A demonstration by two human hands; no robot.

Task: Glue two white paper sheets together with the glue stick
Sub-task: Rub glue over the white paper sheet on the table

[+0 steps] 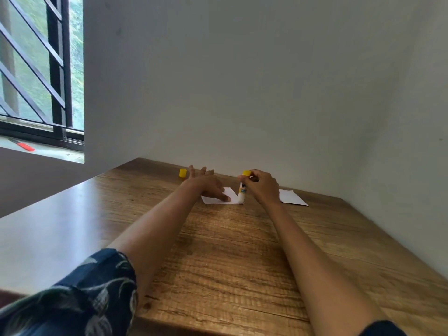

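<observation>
At the far end of the brown wood-grain tabletop (pixel 218 251), close to the pale wall, a white-bodied glue stick with a yellow end (pixel 243 187) stands upright, its lower end resting on the right edge of a small white paper sheet (pixel 231 194) that lies flat. The right hand (pixel 263 186) grips the stick near its yellow top, fingers curled round it. The left hand (pixel 208 184) lies on the same sheet with fingers straight and spread, the thumb pressing the paper down. A second white paper sheet (pixel 292 197) lies flat to the right, near the right hand and apart from the first sheet. The glue stick's small yellow cap (pixel 183 173) stands alone on the tabletop just beyond the left hand's fingertips. A dark patterned sleeve (pixel 80 297) covers the left upper arm. On the sill of the barred window (pixel 41 69) at the left lies a red, slim object (pixel 25 146), too small to make out.
</observation>
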